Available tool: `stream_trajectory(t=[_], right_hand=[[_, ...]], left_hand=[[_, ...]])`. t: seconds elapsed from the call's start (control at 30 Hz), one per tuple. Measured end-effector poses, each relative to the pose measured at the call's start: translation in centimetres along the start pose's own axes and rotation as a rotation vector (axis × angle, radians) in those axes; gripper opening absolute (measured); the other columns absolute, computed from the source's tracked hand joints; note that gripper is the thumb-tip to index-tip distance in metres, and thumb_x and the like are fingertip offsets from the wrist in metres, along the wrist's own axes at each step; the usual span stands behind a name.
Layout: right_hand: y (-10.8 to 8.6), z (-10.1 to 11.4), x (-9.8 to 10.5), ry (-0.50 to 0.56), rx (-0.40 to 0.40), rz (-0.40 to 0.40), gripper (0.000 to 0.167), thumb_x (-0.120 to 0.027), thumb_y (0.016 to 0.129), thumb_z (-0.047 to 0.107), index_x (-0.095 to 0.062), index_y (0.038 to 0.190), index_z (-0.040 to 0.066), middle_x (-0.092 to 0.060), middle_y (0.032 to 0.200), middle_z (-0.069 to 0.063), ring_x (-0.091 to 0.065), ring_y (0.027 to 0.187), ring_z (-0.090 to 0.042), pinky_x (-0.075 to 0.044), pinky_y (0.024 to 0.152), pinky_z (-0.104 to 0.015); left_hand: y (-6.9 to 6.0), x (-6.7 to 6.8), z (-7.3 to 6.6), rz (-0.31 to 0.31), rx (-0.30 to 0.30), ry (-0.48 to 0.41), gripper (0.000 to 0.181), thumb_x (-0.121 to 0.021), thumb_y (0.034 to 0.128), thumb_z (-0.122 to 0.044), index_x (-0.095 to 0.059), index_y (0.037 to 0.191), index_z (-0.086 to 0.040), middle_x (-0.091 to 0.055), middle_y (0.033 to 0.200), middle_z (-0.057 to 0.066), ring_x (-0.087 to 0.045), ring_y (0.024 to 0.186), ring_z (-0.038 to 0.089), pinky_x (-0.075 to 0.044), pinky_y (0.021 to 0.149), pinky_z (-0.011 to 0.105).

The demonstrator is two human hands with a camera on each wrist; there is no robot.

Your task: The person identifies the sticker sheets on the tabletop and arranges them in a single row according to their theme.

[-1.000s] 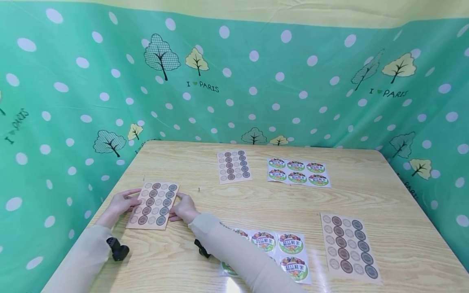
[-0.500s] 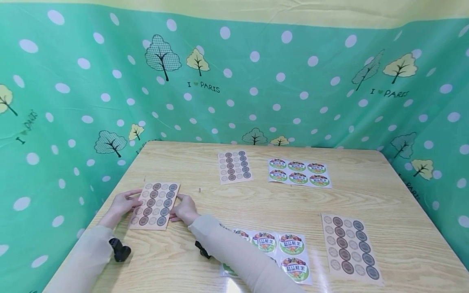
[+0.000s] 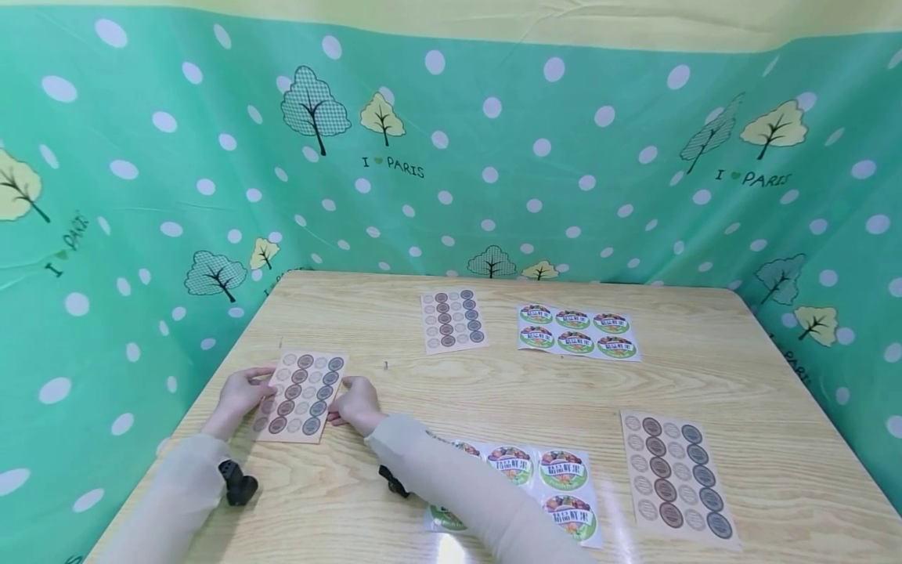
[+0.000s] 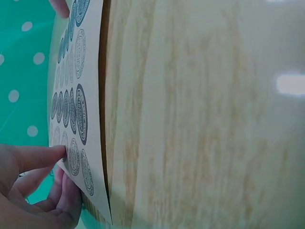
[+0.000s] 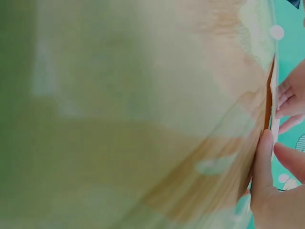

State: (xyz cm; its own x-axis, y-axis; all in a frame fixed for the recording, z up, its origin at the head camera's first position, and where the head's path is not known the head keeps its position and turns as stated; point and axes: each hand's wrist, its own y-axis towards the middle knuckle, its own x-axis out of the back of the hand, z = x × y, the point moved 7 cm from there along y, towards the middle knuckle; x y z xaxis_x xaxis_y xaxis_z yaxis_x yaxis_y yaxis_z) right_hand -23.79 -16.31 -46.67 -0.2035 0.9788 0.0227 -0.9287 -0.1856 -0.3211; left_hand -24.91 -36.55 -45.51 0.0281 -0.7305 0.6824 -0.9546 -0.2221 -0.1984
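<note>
A pale sticker sheet (image 3: 301,398) with rows of round grey and brown stickers is held by both hands at the table's left side. My left hand (image 3: 243,393) pinches its left edge; in the left wrist view that hand (image 4: 40,186) has its thumb on the face of the sheet (image 4: 90,124) and its other fingers beneath. At the opposite edge, my right hand (image 3: 358,405) grips the sheet. The right wrist view has the sheet nearly edge-on, between the thumb and a finger of the right hand (image 5: 279,181).
On the wooden table (image 3: 395,501), a similar sheet (image 3: 454,321) lies at the back beside a fruit-label sheet (image 3: 578,333). Another fruit-label sheet (image 3: 569,493) is partly under my right forearm. A further round-sticker sheet (image 3: 676,478) lies front right. A polka-dot curtain (image 3: 493,141) surrounds the back.
The head view has shifted slightly. Both hands keep their hold on the sheet, and my left forearm has moved a little to the right.
</note>
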Motion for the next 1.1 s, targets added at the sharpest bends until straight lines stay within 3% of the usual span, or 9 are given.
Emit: stream_trajectory(t=[0.3, 0.5, 0.7, 0.8, 1.0, 1.03, 1.1], right_hand=[[-0.1, 0.9, 1.0, -0.155, 0.019, 0.080, 0.044, -0.065, 0.071, -0.006, -0.053, 0.113, -0.002, -0.056, 0.064, -0.006, -0.058, 0.057, -0.020, -0.053, 0.054, -0.027], [-0.2, 1.8, 2.0, -0.225, 0.022, 0.225, 0.038, -0.066, 0.074, 0.001, -0.057, 0.110, 0.001, -0.059, 0.068, -0.011, -0.049, 0.053, -0.013, -0.050, 0.055, -0.025], [-0.2, 2.8, 3.7, -0.273, 0.050, 0.328, 0.038, -0.065, 0.075, 0.004, -0.057, 0.112, 0.001, -0.063, 0.079, -0.011, -0.053, 0.059, -0.017, -0.052, 0.060, -0.030], [-0.1, 3.2, 4.6, -0.291, 0.070, 0.355, 0.039, -0.065, 0.075, 0.004, -0.057, 0.113, 0.001, -0.063, 0.080, -0.012, -0.058, 0.065, -0.023, -0.053, 0.064, -0.034], [0.2, 3.7, 6.6, -0.299, 0.076, 0.388, 0.042, -0.062, 0.076, 0.005, -0.053, 0.117, -0.001, -0.064, 0.087, -0.008, -0.061, 0.084, -0.030, -0.052, 0.073, -0.036], [0.2, 3.7, 7.0, -0.305, 0.075, 0.388, 0.042, -0.062, 0.077, 0.005, -0.053, 0.117, -0.001, -0.064, 0.088, -0.008, -0.060, 0.086, -0.030, -0.051, 0.074, -0.036], [0.3, 3.9, 7.7, -0.317, 0.081, 0.383, 0.041, -0.061, 0.077, 0.006, -0.053, 0.117, 0.000, -0.063, 0.090, -0.009, -0.060, 0.089, -0.030, -0.051, 0.075, -0.035]], left_hand=[[-0.4, 0.1, -0.3, -0.053, 0.014, 0.047, 0.044, -0.054, 0.0808, -0.009, -0.045, 0.119, 0.011, -0.053, 0.101, 0.031, -0.052, 0.085, 0.032, -0.040, 0.060, 0.024], [-0.6, 0.0, -1.7, -0.090, -0.048, 0.041, 0.042, -0.051, 0.0840, -0.011, -0.047, 0.118, 0.011, -0.055, 0.099, 0.029, -0.054, 0.081, 0.028, -0.043, 0.060, 0.022], [-0.5, -0.5, -3.4, -0.089, -0.096, 0.012, 0.041, -0.051, 0.0843, -0.013, -0.048, 0.119, 0.009, -0.054, 0.102, 0.028, -0.055, 0.082, 0.025, -0.044, 0.061, 0.019], [0.3, -1.0, -3.4, -0.089, -0.111, -0.010, 0.042, -0.052, 0.0834, -0.014, -0.049, 0.119, 0.008, -0.054, 0.102, 0.028, -0.055, 0.080, 0.024, -0.045, 0.059, 0.022], [4.2, -3.2, -0.7, -0.078, -0.152, 0.014, 0.046, -0.052, 0.0873, -0.030, -0.049, 0.123, -0.001, -0.054, 0.105, 0.022, -0.056, 0.084, 0.024, -0.046, 0.066, 0.027], [4.5, -3.4, -0.6, -0.083, -0.169, 0.018, 0.046, -0.052, 0.0874, -0.032, -0.050, 0.122, -0.003, -0.055, 0.105, 0.020, -0.057, 0.084, 0.023, -0.046, 0.066, 0.026], [4.1, -3.7, -1.5, -0.076, -0.182, -0.014, 0.045, -0.052, 0.0872, -0.031, -0.050, 0.121, -0.001, -0.054, 0.103, 0.021, -0.056, 0.084, 0.024, -0.047, 0.064, 0.028]])
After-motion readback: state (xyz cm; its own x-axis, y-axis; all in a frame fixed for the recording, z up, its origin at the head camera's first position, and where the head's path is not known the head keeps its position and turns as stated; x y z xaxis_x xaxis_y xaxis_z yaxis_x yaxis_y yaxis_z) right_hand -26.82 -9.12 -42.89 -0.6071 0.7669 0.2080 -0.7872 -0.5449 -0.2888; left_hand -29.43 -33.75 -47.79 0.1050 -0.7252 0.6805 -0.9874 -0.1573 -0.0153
